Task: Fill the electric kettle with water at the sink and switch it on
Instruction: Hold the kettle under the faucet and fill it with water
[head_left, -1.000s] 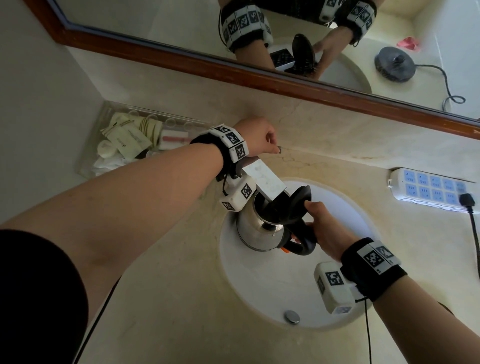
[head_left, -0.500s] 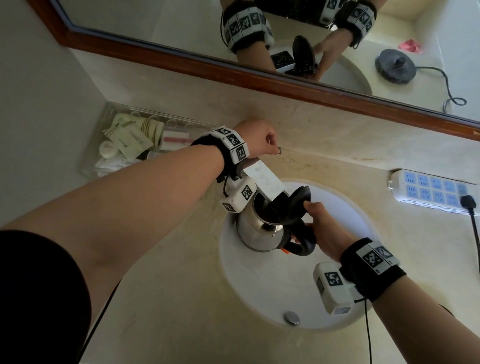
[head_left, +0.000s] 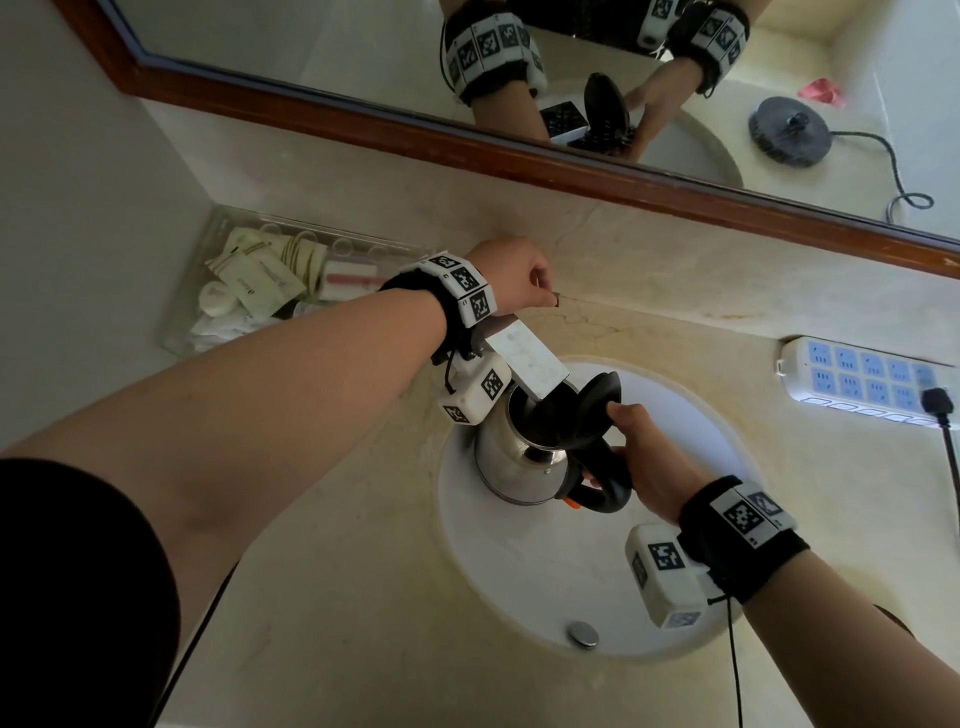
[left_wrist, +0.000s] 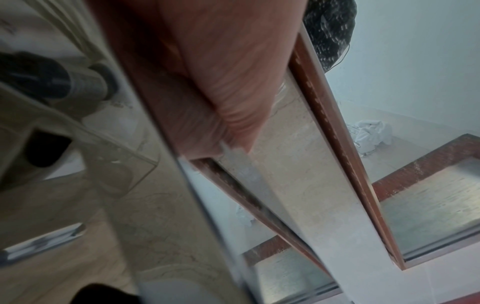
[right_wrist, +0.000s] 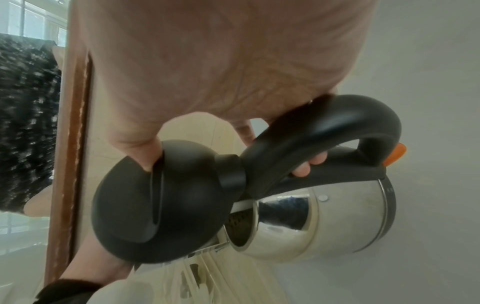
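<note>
Currently on the fill step: kettle is held in the basin under the spout, nothing switched on yet

Far left on the table, clear tray of sachets against the wall, not in play

Left hand reaches to the back of the sink, fingers curled and clamped on the tap lever. Left wrist view confirms a closed grip on a flat metal bar; it doesn't show lever position. Flat tap spout slopes down from under that hand, tip sitting at the kettle mouth

Kettle is upright in the basin, hanging from the grip, lid flipped open. Can't see any water stream or level in any view, so fill state is unknown

Right hand has fingers wrapped round the black handle, thumb pressing the lid back to keep it open. Orange switch at the handle foot is untouched

Further right, power strip on the table with one plug in. Kettle base shows only in the mirror, cord attached, well apart from the sink

Next, as I read it: shut the tap once level is enough, let the lid close, lift clear of the spout without knocking it, carry to the base, seat it, press the switch
</note>
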